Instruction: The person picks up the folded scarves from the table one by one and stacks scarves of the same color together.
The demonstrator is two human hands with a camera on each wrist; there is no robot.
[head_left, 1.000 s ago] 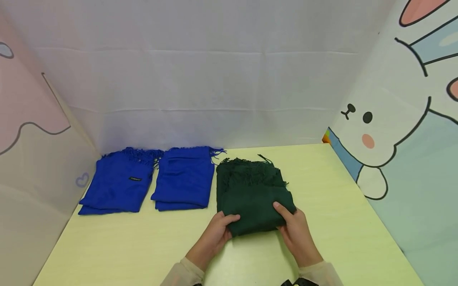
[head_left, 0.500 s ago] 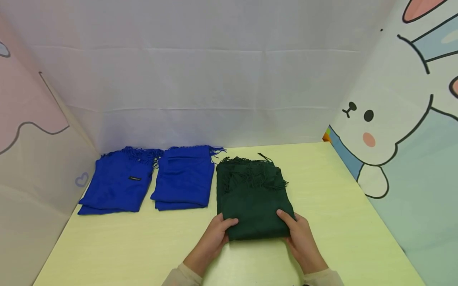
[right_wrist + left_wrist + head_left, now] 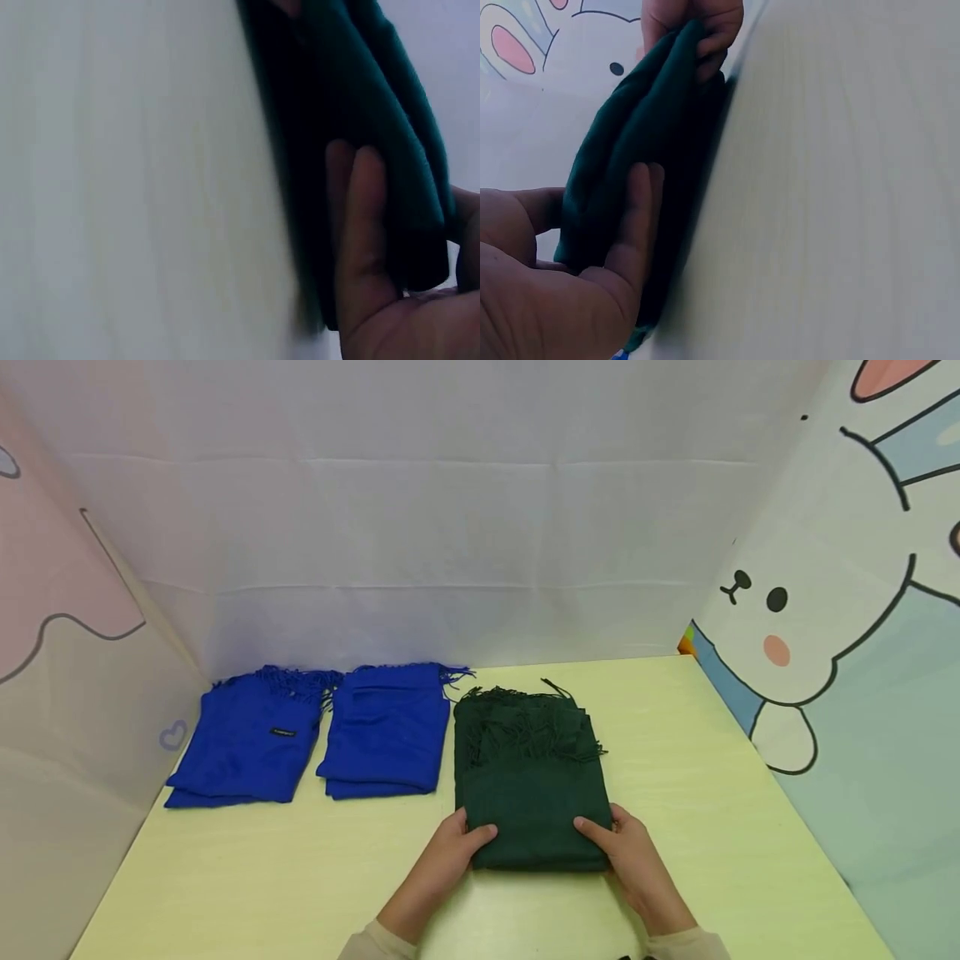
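A folded dark green scarf (image 3: 532, 810) with a fringe along its far end lies in front of me, right of two blue scarves. My left hand (image 3: 450, 847) pinches its near left corner, thumb on top and fingers beneath. At the near right corner my right hand (image 3: 630, 852) grips it the same way. In the left wrist view the scarf's folded near edge (image 3: 615, 157) is raised off the table, with fingers under it. The right wrist view shows the layers of the scarf (image 3: 375, 97) between thumb and fingers.
Two folded blue scarves with fringes, one with a black label (image 3: 251, 743) and one beside it (image 3: 390, 735), lie to the left on the pale yellow table (image 3: 262, 877). A white cloth wall (image 3: 420, 527) stands behind; a rabbit-printed wall (image 3: 840, 652) is on the right.
The near part of the green scarf has come down and toward me, so it lies flatter and straighter over the layer below. Both hands keep hold of its corners. The blue scarves have not moved.
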